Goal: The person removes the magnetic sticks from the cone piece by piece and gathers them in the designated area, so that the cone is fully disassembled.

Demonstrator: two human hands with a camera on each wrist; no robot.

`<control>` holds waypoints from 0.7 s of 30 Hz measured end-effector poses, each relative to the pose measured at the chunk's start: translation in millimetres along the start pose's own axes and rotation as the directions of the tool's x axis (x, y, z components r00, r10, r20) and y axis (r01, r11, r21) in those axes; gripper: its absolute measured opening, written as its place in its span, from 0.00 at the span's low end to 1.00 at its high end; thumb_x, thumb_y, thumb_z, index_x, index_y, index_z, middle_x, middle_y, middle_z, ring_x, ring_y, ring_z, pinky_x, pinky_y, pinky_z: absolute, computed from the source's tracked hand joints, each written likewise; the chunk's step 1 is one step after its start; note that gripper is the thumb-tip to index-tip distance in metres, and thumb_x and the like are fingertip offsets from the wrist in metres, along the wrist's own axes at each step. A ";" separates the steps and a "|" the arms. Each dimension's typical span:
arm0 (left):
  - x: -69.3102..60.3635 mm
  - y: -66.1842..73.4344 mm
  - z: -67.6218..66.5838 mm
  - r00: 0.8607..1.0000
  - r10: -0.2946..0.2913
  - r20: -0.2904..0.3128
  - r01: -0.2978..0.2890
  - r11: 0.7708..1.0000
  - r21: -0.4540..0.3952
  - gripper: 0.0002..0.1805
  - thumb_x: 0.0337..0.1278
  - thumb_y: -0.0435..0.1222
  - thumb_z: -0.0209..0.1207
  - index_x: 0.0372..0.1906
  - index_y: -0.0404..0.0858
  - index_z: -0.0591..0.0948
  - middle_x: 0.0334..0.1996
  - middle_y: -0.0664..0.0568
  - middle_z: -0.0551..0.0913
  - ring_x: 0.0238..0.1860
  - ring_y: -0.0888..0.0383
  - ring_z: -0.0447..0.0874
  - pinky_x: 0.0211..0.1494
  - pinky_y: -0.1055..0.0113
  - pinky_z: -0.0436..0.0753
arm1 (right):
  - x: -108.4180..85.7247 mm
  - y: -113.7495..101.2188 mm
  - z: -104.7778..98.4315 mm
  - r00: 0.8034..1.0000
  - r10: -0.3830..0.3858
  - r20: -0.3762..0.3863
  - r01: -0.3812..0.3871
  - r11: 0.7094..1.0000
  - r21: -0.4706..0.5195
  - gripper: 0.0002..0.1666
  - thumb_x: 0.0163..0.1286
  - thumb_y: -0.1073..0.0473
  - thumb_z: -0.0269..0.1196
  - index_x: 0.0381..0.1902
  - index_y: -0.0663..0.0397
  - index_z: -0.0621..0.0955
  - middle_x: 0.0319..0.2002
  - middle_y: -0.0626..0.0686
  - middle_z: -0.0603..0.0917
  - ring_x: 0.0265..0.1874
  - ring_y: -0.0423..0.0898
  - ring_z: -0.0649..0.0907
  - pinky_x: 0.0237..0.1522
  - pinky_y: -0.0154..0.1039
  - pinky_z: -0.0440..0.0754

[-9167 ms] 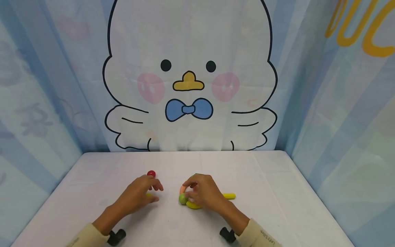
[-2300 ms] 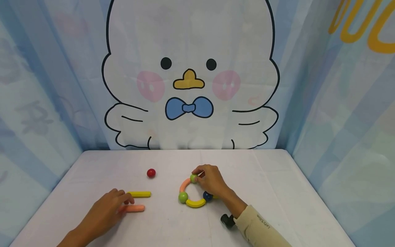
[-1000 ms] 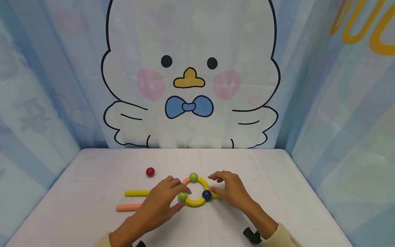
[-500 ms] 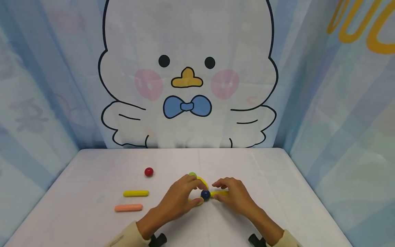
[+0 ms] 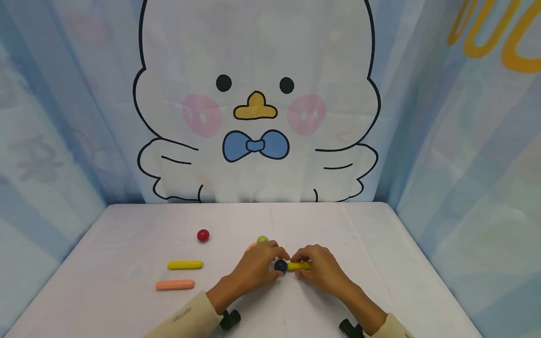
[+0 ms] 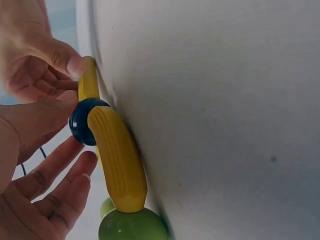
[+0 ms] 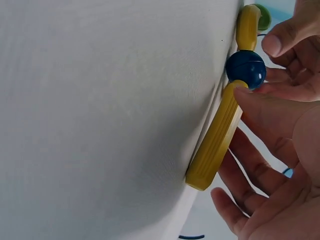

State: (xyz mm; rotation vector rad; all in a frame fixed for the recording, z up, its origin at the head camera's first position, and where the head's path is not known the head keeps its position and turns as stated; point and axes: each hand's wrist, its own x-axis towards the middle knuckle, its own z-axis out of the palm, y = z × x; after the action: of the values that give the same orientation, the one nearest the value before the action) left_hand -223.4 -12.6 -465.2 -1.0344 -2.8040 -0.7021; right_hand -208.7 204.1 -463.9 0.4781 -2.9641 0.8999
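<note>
A dark blue ball (image 5: 281, 266) sits where the curved yellow bars (image 6: 120, 160) meet a straight yellow bar (image 5: 299, 266). My left hand (image 5: 258, 264) holds the blue ball between thumb and fingers. With thumb and fingers, my right hand (image 5: 321, 268) pinches the straight yellow bar close to the ball, and the bar's end touches the ball in the right wrist view. A green ball (image 5: 262, 239) and part of a curved orange bar (image 5: 251, 246) show behind my left hand. Another green ball (image 6: 132, 225) joins the curved yellow bar in the left wrist view.
To the left on the white table (image 5: 127, 244) lie a red ball (image 5: 203, 235), a straight yellow bar (image 5: 185, 265) and a straight orange bar (image 5: 175, 285). A curtain printed with a cartoon bird (image 5: 258, 188) hangs behind the table.
My left hand has come from the loose bars on the left, across the ring, to the blue ball. My right hand has left the far green ball and taken hold of the straight yellow bar.
</note>
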 end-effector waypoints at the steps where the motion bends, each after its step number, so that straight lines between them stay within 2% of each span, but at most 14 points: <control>1: 1.1 -0.1 0.9 1.000 0.004 0.006 -0.004 1.000 0.011 0.20 0.54 0.41 0.80 0.52 0.48 0.89 0.47 0.59 0.87 0.49 0.63 0.84 0.58 0.64 0.85 | 0.3 -0.3 0.4 1.000 -0.002 0.000 0.002 1.000 0.000 0.14 0.59 0.66 0.80 0.41 0.46 0.90 0.37 0.42 0.89 0.41 0.41 0.82 0.53 0.49 0.80; 6: 4.0 -0.9 3.4 1.000 0.023 0.016 -0.023 0.999 0.028 0.18 0.55 0.40 0.79 0.51 0.47 0.90 0.44 0.59 0.86 0.44 0.65 0.81 0.53 0.69 0.84 | 0.9 -1.3 2.5 1.000 -0.020 0.007 0.020 1.000 -0.009 0.15 0.58 0.67 0.80 0.40 0.46 0.90 0.35 0.40 0.87 0.38 0.38 0.81 0.52 0.48 0.79; 15: 5.7 -2.9 6.0 0.999 0.039 0.014 -0.040 0.997 0.065 0.15 0.54 0.42 0.79 0.47 0.47 0.92 0.41 0.59 0.82 0.41 0.67 0.78 0.51 0.72 0.82 | 0.2 0.1 1.6 0.998 -0.037 0.055 0.037 0.999 -0.001 0.14 0.60 0.67 0.79 0.40 0.45 0.89 0.36 0.40 0.86 0.36 0.35 0.82 0.43 0.35 0.82; 21: 6.4 -3.4 5.7 0.998 0.064 0.006 -0.064 0.993 0.103 0.16 0.54 0.42 0.79 0.48 0.47 0.91 0.41 0.58 0.83 0.42 0.66 0.80 0.49 0.73 0.82 | 0.4 3.3 -2.2 0.990 -0.105 0.092 0.106 0.994 -0.008 0.16 0.60 0.70 0.77 0.38 0.41 0.89 0.34 0.37 0.85 0.39 0.37 0.80 0.52 0.42 0.79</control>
State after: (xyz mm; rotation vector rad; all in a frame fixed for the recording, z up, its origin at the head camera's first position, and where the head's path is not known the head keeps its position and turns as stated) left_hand -230.0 -8.6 -470.2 -1.1023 -2.7620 -0.5440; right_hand -210.3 207.8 -463.8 0.6869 -2.9891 0.8705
